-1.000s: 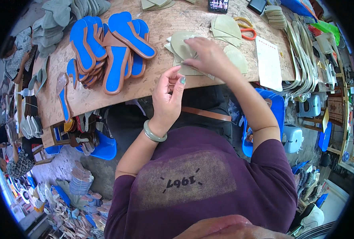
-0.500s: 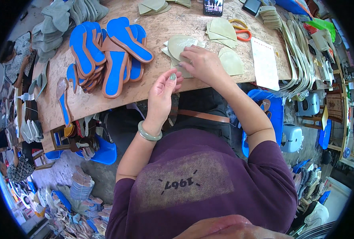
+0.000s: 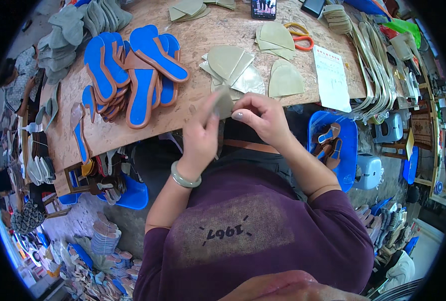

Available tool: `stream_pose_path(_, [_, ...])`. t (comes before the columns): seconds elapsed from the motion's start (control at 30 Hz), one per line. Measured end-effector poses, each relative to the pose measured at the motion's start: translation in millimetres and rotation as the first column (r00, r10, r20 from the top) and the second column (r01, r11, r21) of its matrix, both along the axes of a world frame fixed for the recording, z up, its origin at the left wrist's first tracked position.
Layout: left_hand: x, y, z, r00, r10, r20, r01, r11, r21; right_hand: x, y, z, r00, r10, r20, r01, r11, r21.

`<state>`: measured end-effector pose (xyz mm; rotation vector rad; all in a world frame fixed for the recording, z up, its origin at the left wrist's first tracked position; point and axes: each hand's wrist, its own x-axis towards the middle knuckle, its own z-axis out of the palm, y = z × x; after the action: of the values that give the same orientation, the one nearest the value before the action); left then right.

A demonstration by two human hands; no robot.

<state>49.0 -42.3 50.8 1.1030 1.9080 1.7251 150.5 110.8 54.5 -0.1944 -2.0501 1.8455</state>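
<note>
My left hand (image 3: 203,133), with a pale bangle on its wrist, grips a thin greenish-beige rounded sheet piece (image 3: 225,104) near the table's front edge. The piece stands tilted and is somewhat blurred. At its right edge, the curled finger and thumb of my right hand (image 3: 265,120) pinch it; the exact contact is partly hidden. Just beyond my hands lies a fanned pile of similar rounded pieces (image 3: 227,59), with a shiny translucent piece (image 3: 249,80) at its near side. Another small stack of rounded pieces (image 3: 286,80) lies to the right.
Blue-topped, brown-edged shoe soles (image 3: 143,95) are heaped at left on the wooden table (image 3: 183,116). Orange-handled scissors (image 3: 303,40), a paper sheet (image 3: 331,78) and bundled pale strips (image 3: 371,65) lie rightward. A phone (image 3: 264,9) stands at the back. Below right is a blue bin (image 3: 350,145).
My right hand has come back from the pile toward me, and a rounded piece is now between my hands. My left hand has closed on it. The view has shifted slightly.
</note>
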Motion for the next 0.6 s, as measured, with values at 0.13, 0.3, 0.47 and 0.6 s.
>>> stream_pose_path(0.13, [5, 1, -4, 0.913, -0.020, -0.407, 0.038, 0.999, 0.036, 5, -16, 4, 0.995, 0.020, 0.101, 0.033, 0.866, -0.500])
stream_pose_path(0.3, [5, -4, -5, 0.912, -0.008, -0.411, 0.033, 0.998, 0.053, 10, -14, 3, 0.983, 0.122, 0.137, 0.009, 0.713, -0.701])
stream_pose_path(0.47, [6, -8, -9, 0.844, -0.021, -0.536, 0.009, 1.000, -0.025, 15, -7, 19, 0.958, 0.152, 0.244, 0.025, 0.801, -0.598])
stream_pose_path(0.6, [4, -10, -13, 0.765, -0.019, -0.643, -0.048, 0.995, -0.088, 17, 0, 17, 0.941, 0.195, 0.276, -0.016, 0.842, -0.539])
